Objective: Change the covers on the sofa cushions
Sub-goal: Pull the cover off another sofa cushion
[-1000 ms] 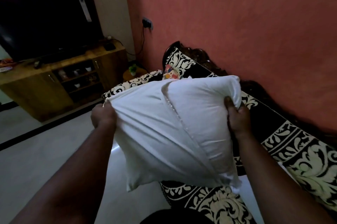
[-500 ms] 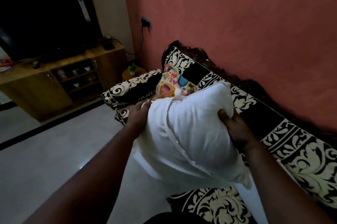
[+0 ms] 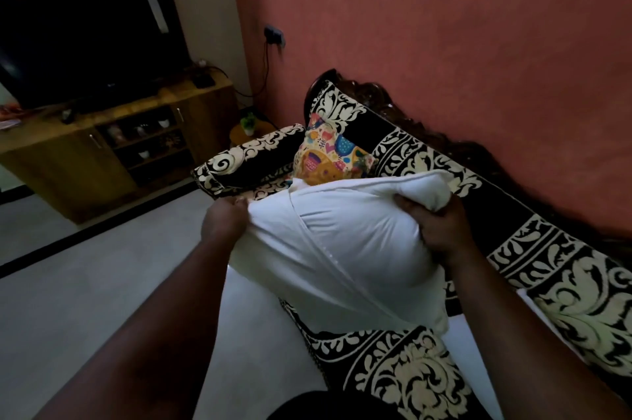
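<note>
A white cushion (image 3: 355, 245) in a white cover is held up in front of me, above the front of the black-and-cream patterned sofa (image 3: 410, 371). My left hand (image 3: 224, 221) grips the cover's edge at the cushion's upper left corner. My right hand (image 3: 434, 228) grips the bunched upper right corner. A seam or zip line runs diagonally down the white fabric. Behind the white cushion, a colourful patterned cushion (image 3: 333, 156) leans against the sofa back near the armrest (image 3: 249, 159).
The salmon wall (image 3: 444, 43) runs behind the sofa. A wooden TV cabinet (image 3: 102, 149) with a dark screen stands at the left across pale floor (image 3: 85, 282). A small plant on a round stool (image 3: 249, 127) sits beside the armrest. White cloth (image 3: 478, 344) lies on the seat.
The cushion dropped toward the sofa, then came back up a little. My left hand moved right to the upper corner and now grips the cover; my right hand shifted to the bunched top corner.
</note>
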Available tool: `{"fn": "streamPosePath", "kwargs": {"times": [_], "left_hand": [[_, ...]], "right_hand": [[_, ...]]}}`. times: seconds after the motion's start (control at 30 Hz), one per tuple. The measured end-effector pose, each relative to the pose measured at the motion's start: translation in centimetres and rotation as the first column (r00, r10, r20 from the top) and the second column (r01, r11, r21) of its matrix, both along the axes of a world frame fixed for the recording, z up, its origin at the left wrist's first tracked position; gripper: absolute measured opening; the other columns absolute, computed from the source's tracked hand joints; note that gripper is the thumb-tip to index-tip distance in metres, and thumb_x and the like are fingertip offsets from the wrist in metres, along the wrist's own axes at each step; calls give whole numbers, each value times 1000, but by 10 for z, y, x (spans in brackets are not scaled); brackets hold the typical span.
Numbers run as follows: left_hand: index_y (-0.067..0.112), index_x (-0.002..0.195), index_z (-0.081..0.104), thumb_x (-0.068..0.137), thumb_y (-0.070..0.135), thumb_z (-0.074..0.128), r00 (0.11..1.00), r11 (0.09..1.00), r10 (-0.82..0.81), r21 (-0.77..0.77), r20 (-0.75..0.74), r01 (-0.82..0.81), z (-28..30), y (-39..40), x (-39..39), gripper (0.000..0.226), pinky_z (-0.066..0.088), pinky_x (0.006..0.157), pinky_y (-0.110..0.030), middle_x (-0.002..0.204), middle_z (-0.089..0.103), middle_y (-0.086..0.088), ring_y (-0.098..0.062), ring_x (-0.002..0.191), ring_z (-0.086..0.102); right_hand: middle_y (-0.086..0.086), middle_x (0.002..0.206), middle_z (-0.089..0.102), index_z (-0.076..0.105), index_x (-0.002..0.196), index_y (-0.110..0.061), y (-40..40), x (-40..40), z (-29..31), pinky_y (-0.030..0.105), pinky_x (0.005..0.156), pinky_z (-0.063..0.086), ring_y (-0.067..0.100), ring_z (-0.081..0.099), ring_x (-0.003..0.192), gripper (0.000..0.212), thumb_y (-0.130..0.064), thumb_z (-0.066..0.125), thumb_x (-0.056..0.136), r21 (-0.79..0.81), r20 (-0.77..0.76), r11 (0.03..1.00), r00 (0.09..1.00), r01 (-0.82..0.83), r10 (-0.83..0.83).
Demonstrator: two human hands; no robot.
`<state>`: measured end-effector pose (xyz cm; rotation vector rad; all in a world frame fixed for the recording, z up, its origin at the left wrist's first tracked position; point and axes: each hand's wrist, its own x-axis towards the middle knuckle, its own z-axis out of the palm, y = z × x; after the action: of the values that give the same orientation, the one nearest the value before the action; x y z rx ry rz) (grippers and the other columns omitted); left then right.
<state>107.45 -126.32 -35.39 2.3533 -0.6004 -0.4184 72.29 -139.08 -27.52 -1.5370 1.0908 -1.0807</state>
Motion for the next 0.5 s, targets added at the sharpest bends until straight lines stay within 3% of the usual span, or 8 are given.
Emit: {"fn": "streamPosePath", "kwargs": {"times": [0.2, 0.27, 0.33, 0.37, 0.43, 0.5], "left_hand": [[14, 113, 70, 97, 36, 52, 996, 971, 47, 230, 71, -62, -9, 18, 19, 33, 49, 88, -41, 123, 66, -18, -37, 114, 63], [10, 109, 70, 99, 33, 51, 994, 963, 73, 254, 77, -90, -23, 38, 28, 32, 49, 86, -41, 121, 66, -21, -39, 112, 63], [5, 103, 68, 101, 34, 48, 998, 977, 9, 211, 61, -21, -31, 45, 29, 35, 47, 85, -40, 115, 67, -25, -40, 107, 63], [3, 102, 68, 102, 33, 48, 998, 985, -45, 169, 48, 36, -33, 41, 24, 36, 46, 84, -39, 112, 67, -26, -41, 105, 63], [1, 103, 69, 103, 31, 49, 996, 995, -93, 47, 18, 92, -26, 24, 11, 36, 43, 79, -37, 108, 68, -27, -41, 103, 63], [3, 108, 68, 103, 32, 52, 985, 984, -174, -54, -19, 172, -13, 0, -10, 34, 40, 78, -34, 107, 69, -22, -37, 102, 64]], "right_hand": [[-16, 98, 74, 69, 94, -29, -14, -18, 18, 13, 81, 52, -5, 69, 90, 21, -19, 84, 82, 25, 146, 983, 972, 181, -183], [-10, 113, 71, 68, 99, -33, -23, -37, 21, 25, 93, 54, 5, 69, 102, 26, -36, 84, 80, 87, 186, 950, 932, 300, -311], [-8, 118, 71, 70, 110, -31, -32, -46, 23, 37, 101, 53, 12, 68, 108, 47, -56, 84, 72, 127, 182, 919, 902, 372, -391], [-8, 119, 71, 70, 117, -27, -30, -47, 23, 37, 100, 54, 11, 68, 108, 54, -56, 84, 73, 129, 191, 912, 892, 390, -409], [-7, 116, 72, 69, 120, -18, -28, -28, 25, 26, 92, 55, 6, 70, 104, 44, -36, 83, 82, 92, 299, 941, 892, 325, -338], [-11, 109, 72, 69, 110, -20, -21, -4, 21, 17, 83, 53, 0, 70, 98, 30, -22, 83, 83, 60, 309, 946, 895, 319, -322]]}}
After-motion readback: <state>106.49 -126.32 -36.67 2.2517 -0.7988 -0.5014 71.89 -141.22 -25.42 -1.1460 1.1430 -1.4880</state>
